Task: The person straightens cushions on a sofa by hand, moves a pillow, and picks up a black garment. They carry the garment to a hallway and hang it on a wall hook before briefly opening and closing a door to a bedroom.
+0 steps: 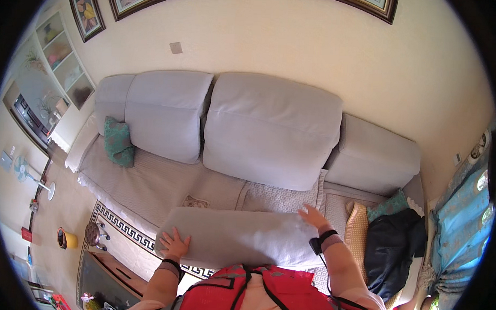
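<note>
A long grey sofa cushion [237, 236] lies crosswise close before my body, over the front of the sofa seat. My left hand [175, 243] holds its left end, palm on the fabric and fingers spread. At the far right corner, my right hand [314, 217] holds the other end. Whether the seat bears the cushion's weight, I cannot tell. Beyond it, a big grey back cushion [273, 131] leans against the sofa back, with another back cushion [167, 115] to its left and a third [377, 155] to its right. The quilted seat cover [281, 199] shows between.
A green patterned pillow [119, 142] sits at the sofa's left. Black clothing [394, 250] and a woven mat [355, 236] lie on the right, beside blue curtains [462, 228]. A coffee table [108, 279], a stool [97, 236], a yellow bin [67, 238] and a fan [22, 169] stand left.
</note>
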Motion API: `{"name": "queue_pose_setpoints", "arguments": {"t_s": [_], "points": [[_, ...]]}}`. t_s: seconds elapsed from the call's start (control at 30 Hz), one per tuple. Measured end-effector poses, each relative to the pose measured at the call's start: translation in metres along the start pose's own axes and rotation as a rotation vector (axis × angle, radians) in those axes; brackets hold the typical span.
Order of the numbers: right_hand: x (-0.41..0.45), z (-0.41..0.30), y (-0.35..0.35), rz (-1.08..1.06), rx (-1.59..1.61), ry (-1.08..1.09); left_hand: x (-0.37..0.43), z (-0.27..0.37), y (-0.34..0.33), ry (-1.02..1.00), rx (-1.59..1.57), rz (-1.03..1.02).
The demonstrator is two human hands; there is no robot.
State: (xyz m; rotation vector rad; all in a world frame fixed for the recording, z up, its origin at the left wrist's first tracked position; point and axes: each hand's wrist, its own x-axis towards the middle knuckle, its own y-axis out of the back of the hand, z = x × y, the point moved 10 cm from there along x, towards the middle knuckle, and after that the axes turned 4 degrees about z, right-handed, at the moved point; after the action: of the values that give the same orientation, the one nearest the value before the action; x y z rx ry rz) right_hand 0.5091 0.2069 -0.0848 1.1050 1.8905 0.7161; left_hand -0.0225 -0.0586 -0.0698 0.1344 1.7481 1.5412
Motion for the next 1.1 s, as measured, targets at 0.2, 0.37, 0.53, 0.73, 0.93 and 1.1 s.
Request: {"name": "queue_pose_setpoints", "arguments": {"t_s": [0.2,0.37,0.53,0.73,0.93,1.1], "points": [[-0.048,-0.053,-0.117,-0.342,-0.217,0.132,-0.004,0.014,0.014,0.014,-0.060,-0.004],[-0.015,-0.034,-0.085,-0.554,0.250,0.028,-0.002,0.013,0.009,0.017,-0.104,-0.027],[0.023,-0.028,-0.066,-0.409,-0.098,0.026,-0.010,0.002,0.009,0.017,-0.150,-0.017],[0.044,-0.024,-0.107,-0.406,-0.209,-0.003,-0.010,-0.015,-0.010,-0.026,-0.135,0.027],[0.015,-0.073,-0.103,-0.468,-0.163,-0.033,-0.016,-0.042,-0.023,-0.003,-0.123,0.002],[0.012,-0.057,-0.095,-0.448,-0.229,-0.100,-0.008,-0.028,-0.020,-0.014,-0.179,0.071]]}}
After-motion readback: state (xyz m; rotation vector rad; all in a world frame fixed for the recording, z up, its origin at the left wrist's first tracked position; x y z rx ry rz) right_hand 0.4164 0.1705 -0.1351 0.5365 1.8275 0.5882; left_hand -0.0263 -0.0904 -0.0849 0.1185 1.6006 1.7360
